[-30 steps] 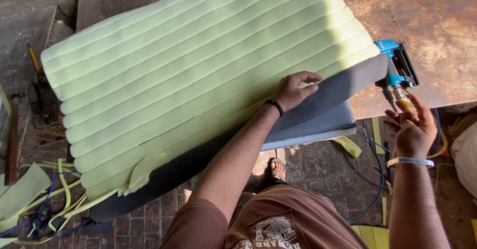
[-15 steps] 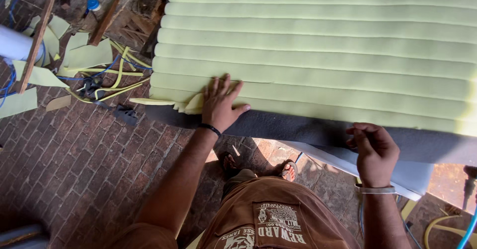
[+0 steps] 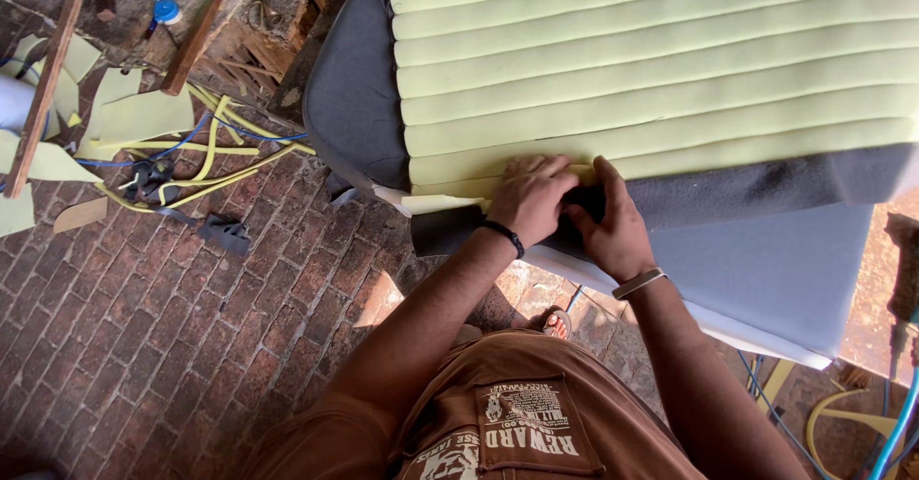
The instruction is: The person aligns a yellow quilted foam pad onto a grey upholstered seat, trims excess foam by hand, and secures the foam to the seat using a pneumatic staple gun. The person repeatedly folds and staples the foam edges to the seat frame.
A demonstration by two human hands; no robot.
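From where I watch, the brick floor (image 3: 172, 346) takes up the whole left half of the head view. Over it, top right, lies the ribbed pale green foam panel (image 3: 651, 68), its ridges running sideways, laid on a dark grey fabric sheet (image 3: 354, 97) that shows along the panel's left side and near edge. Below that edge a lighter grey-blue board (image 3: 766, 279) juts out toward me.

I see both hands side by side at the panel's near left corner. My left hand (image 3: 529, 198), a black band at its wrist, lies palm down with the fingers curled over the foam's edge, pressing where foam meets grey fabric. My right hand (image 3: 613, 222), a metal bracelet at its wrist, is closed on the dark fabric edge just beside the left, thumb up against the foam.

On the floor at the left lie foam offcuts (image 3: 144, 116) and thin yellow strips (image 3: 215, 169), with a wooden plank (image 3: 48, 78) slanting past them and a small blue cap (image 3: 167, 9) near the top.
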